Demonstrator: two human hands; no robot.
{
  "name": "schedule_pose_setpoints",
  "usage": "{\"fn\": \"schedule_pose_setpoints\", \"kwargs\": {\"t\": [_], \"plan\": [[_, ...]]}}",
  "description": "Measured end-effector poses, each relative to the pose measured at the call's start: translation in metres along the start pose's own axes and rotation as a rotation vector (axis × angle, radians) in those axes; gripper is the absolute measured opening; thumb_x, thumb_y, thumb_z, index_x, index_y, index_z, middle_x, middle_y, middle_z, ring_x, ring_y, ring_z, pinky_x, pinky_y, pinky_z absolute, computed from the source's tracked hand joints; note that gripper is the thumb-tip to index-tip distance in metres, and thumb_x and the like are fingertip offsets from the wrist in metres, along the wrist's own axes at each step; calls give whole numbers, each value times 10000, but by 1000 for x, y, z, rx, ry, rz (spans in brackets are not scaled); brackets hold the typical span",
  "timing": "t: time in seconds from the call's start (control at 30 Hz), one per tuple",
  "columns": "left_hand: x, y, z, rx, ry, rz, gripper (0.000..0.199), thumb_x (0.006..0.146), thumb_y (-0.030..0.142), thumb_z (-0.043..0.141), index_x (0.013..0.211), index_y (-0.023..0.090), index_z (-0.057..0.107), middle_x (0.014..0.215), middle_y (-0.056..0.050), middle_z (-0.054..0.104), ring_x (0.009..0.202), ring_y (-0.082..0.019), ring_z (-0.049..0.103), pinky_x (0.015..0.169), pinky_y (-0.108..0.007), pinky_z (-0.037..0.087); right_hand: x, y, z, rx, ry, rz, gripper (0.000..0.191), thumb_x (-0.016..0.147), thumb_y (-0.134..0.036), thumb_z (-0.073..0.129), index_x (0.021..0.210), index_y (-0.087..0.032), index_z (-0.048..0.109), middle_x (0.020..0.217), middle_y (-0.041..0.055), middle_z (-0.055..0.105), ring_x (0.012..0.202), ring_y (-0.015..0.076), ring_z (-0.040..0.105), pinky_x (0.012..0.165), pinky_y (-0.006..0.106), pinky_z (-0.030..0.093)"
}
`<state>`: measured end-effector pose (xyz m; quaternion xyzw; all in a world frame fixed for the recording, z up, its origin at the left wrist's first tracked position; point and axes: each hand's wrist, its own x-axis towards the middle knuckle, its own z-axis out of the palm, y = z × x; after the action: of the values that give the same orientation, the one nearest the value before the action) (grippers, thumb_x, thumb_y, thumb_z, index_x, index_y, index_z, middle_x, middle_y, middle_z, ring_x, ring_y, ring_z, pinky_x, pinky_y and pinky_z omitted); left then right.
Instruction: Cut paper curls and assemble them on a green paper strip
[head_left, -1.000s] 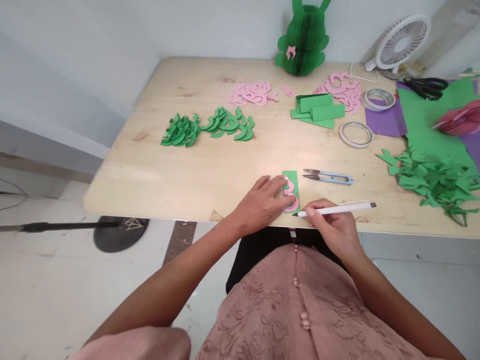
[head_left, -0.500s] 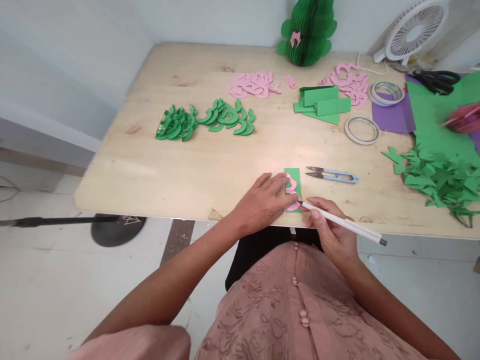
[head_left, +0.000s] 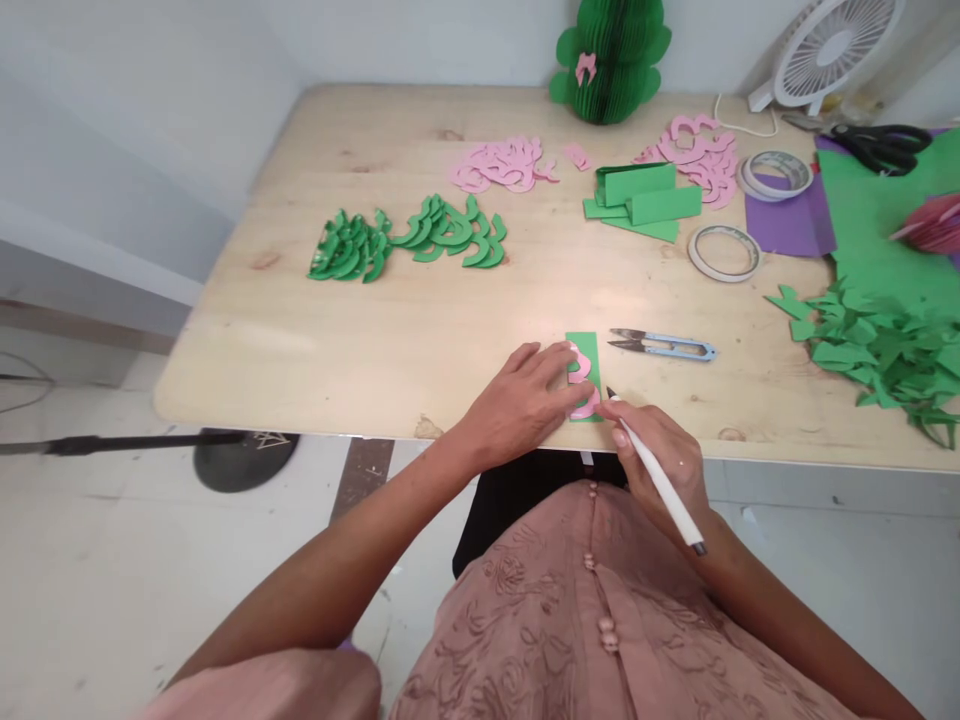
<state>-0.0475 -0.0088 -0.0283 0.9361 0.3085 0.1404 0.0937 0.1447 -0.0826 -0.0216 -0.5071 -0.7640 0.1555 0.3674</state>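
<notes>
Near the table's front edge lies a green paper strip (head_left: 589, 350) with a curved pink paper cutout (head_left: 584, 408) on top of it. My left hand (head_left: 517, 405) is spread flat, its fingertips pressing the cutout and strip against the tabletop; part of the cutout is hidden under the fingers. In my right hand (head_left: 664, 455) is a white pen (head_left: 660, 480), its dark tip just right of the strip and apart from it. Beyond my right hand rest blue thread snips (head_left: 664, 345).
Green curved cutouts (head_left: 457, 235), pink cutouts (head_left: 499, 165) and folded green strips (head_left: 649, 195) lie further back. Tape rolls (head_left: 724, 253), green scraps (head_left: 877, 345), black scissors (head_left: 881, 148) and a white fan (head_left: 836, 50) stand right. A green honeycomb paper piece (head_left: 611, 70) is at the wall.
The pen has swung to a steeper angle, its tip lifting off the cutout's edge to the right of the strip. My left hand keeps its place on the paper.
</notes>
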Motion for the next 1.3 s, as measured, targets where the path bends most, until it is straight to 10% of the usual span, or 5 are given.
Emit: {"fn": "schedule_pose_setpoints", "kwargs": {"t": [1.3], "plan": [[-1, 1, 3, 3, 1, -32, 284, 938, 205, 358, 1195, 161, 471, 1318, -129, 494, 1334, -227, 330, 1087, -427, 253, -3, 9, 4, -129, -3, -161, 342, 844, -93, 527, 1170, -175, 589, 859, 82, 710, 709, 203, 592, 632, 313, 492]]}}
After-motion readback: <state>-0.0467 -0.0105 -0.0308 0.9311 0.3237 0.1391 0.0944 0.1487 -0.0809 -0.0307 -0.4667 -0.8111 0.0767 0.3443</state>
